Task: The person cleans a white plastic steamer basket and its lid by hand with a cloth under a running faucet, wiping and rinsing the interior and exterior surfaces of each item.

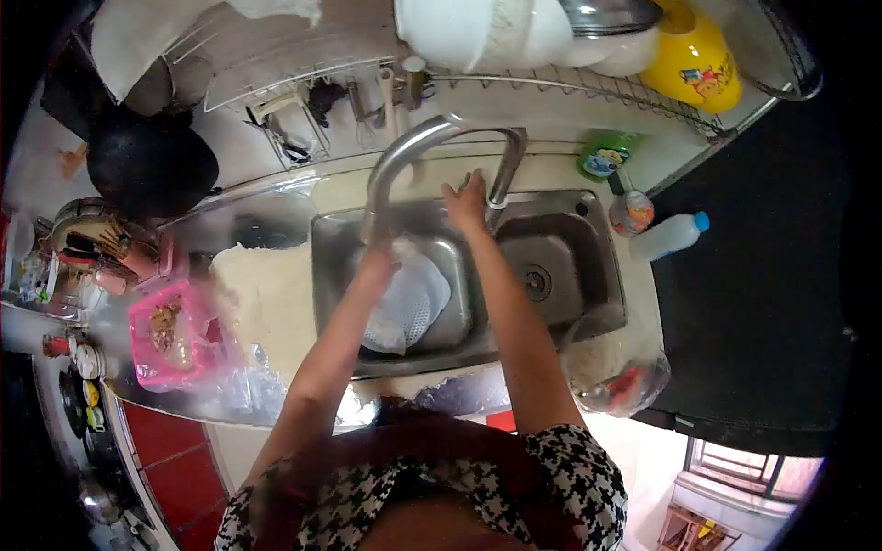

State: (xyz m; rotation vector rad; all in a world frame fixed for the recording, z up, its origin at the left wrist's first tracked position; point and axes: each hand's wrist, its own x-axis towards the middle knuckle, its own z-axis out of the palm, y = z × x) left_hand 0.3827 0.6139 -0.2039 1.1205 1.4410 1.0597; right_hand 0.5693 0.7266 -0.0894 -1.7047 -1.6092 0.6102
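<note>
A steel gooseneck faucet (423, 135) arches over the double-basin sink (469, 360). My right hand (469, 200) is at the back rim beside the faucet's base, thumb and fingers closed around its handle. In the left basin lies a white perforated colander (418, 308), tilted a little. My left hand (377, 266) is just below the spout end, at the colander's upper left edge. Motion smears its fingers, and I cannot tell whether they grip the colander. The right basin (560, 248) has a round drain.
A green soap bottle (606, 156), a jar (632, 213) and a blue-capped white bottle (671, 237) stand right of the sink. Left are a pink basket (175, 340) and a black wok (152, 170). Bowls (482, 35) fill the overhead rack. Clear plastic (629, 386) lies at the front right.
</note>
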